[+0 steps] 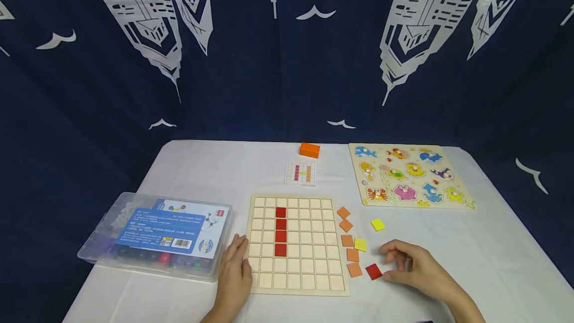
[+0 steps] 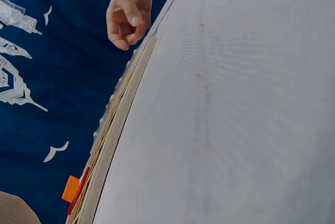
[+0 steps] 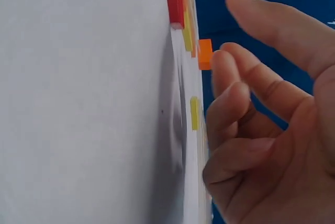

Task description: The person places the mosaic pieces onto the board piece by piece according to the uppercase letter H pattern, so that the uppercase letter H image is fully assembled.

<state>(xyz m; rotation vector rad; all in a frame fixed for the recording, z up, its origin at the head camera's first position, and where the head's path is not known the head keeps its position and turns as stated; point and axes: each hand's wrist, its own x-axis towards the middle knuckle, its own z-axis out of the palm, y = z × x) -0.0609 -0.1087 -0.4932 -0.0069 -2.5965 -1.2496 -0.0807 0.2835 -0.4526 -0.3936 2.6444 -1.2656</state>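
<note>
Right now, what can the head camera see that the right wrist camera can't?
Only the head view shows the grid board with four red tiles in a column, the animal puzzle, the plastic box, the pattern card and the left hand at the board's edge. Only the right wrist view shows the right hand up close, fingers loosely curled. Both show the loose red tile and orange block.

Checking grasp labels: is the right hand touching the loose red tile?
Cannot tell. In the head view the right hand has its thumb tip right beside the red tile, but neither contact nor a gap shows plainly. The right wrist view doesn't settle it.
</note>
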